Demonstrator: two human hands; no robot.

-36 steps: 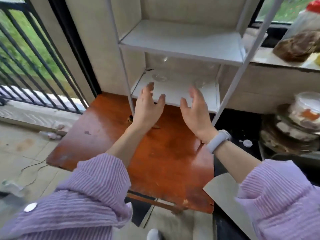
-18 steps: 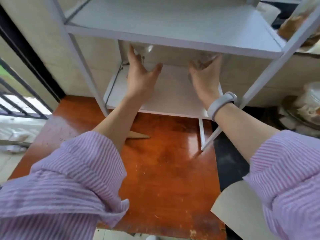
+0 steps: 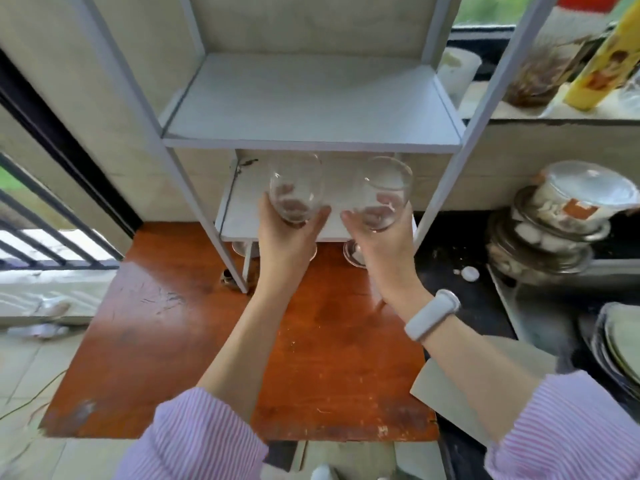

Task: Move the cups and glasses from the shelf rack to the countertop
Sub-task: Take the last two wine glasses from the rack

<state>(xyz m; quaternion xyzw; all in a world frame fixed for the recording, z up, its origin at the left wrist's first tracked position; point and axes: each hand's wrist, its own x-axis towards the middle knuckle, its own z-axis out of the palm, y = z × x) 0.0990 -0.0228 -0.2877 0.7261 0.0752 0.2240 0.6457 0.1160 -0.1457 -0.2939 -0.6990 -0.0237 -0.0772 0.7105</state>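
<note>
Two clear stemmed glasses are held side by side in front of the white shelf rack [image 3: 311,145]. My left hand [image 3: 289,237] grips the left glass [image 3: 295,188] around the bottom of its bowl. My right hand [image 3: 382,244] grips the right glass [image 3: 386,192] the same way. Both bowls are level with the rack's lower shelf [image 3: 239,216], at its front edge. The round feet of the glasses show below my hands, above the wooden top [image 3: 194,327]. The rack's middle shelf holds nothing.
The reddish wooden top carries the rack and has bare surface in front. To the right lies a dark counter [image 3: 485,306] with stacked lidded bowls [image 3: 554,230] and plates [image 3: 620,344]. A window ledge with a yellow packet [image 3: 604,60] runs behind. A railing [image 3: 41,230] stands left.
My hands reached into the lower shelf, closed on the two glasses and drew them out toward me; the view has tilted upward.
</note>
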